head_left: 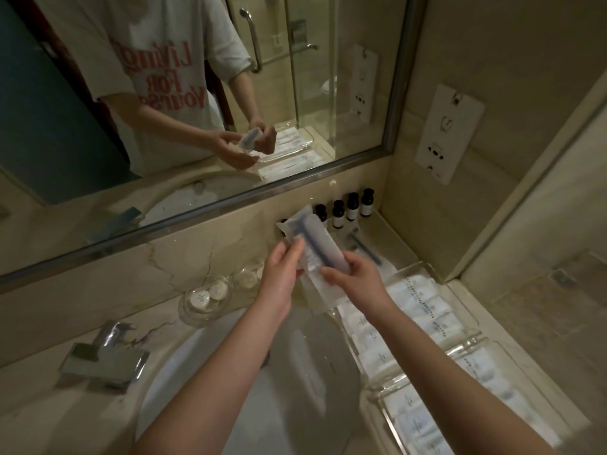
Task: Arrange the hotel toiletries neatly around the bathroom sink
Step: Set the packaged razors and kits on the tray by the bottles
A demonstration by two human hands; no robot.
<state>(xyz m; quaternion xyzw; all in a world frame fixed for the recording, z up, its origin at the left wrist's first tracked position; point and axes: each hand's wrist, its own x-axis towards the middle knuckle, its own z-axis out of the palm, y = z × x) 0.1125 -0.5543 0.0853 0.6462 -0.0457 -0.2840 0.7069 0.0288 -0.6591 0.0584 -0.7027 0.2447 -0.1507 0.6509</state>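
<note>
Both hands are holding a wrapped razor in the air over the back edge of the counter, just in front of the row of bottles. The left hand is pinching the wrapper's left side with curled fingers, while the right hand is gripping the handle end. The razor's long axis is running from the right fingers up and away toward the mirror, head farthest. A blue-handled item is lying near the counter's back right corner, between the bottles and the tray. The right hand is sitting nearer that likely spot.
</note>
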